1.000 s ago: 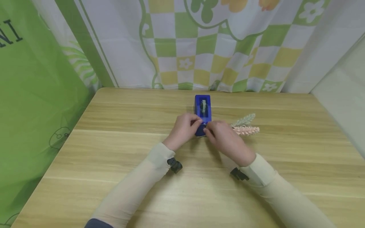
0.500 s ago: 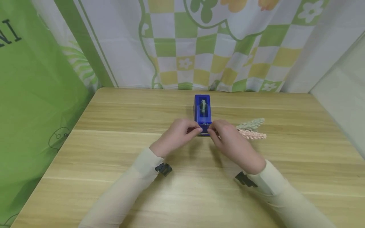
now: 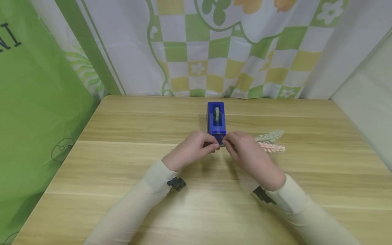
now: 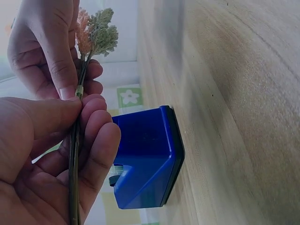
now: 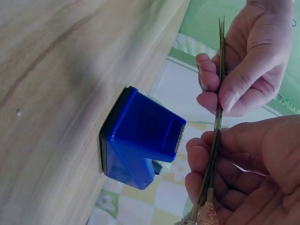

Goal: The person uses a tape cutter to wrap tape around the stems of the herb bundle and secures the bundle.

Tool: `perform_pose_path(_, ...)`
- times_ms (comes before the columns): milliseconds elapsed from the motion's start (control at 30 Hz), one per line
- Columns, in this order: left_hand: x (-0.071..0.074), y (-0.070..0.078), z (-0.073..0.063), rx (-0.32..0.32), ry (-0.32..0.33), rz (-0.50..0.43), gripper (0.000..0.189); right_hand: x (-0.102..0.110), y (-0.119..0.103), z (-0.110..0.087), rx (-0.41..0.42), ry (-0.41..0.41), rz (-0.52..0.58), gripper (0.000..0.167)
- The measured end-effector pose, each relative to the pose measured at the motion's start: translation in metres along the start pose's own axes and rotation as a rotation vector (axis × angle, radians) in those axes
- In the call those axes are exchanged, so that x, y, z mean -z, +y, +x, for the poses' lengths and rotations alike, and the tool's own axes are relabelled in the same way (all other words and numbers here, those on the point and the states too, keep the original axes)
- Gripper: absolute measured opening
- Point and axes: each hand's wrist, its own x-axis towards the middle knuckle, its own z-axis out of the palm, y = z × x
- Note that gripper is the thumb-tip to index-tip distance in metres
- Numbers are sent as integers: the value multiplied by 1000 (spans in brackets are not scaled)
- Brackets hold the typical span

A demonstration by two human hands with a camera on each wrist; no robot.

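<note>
Both hands hold a small bundle of artificial flowers by its thin stems [image 4: 73, 159], just in front of a blue tape dispenser [image 3: 218, 129]. My left hand [image 3: 191, 149] pinches the stems between thumb and fingers. Close beside it, my right hand [image 3: 251, 154] grips them nearer the blooms. A pink flower head [image 3: 272, 147] and a pale green one [image 3: 271, 136] stick out past the right hand. Around the stems, between the two thumbs, a shiny band of clear tape [image 5: 218, 123] shows in the right wrist view.
The dispenser stands on the wooden table [image 3: 122, 163], its toothed cutter [image 5: 180, 138] facing the hands and a tape roll [image 3: 217, 114] inside. Behind the table hangs a checked curtain [image 3: 196, 51]. Green cloth [image 3: 39, 119] hangs at the left.
Both hands have drawn back slightly from the dispenser toward the person. The flower heads have shifted right and a little nearer. The dispenser stays in place.
</note>
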Motion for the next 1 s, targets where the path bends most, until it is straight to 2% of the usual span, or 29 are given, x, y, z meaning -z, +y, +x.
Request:
perform_pose_path(500,2,4,-1,-1,15,32,22,0,-1,-2,9,54,-96,22)
perform_pose_path(667,4,4,-1,-8,9,35,22,4,1,-2,74,34,-48,19)
perform_pose_path(800,5,3,-1,-22,18,50,22,5,1,-3,147,-3,-80,14)
perform_pose_path(1000,3,3,0,-35,32,81,20,3,2,-2,159,-18,-111,12)
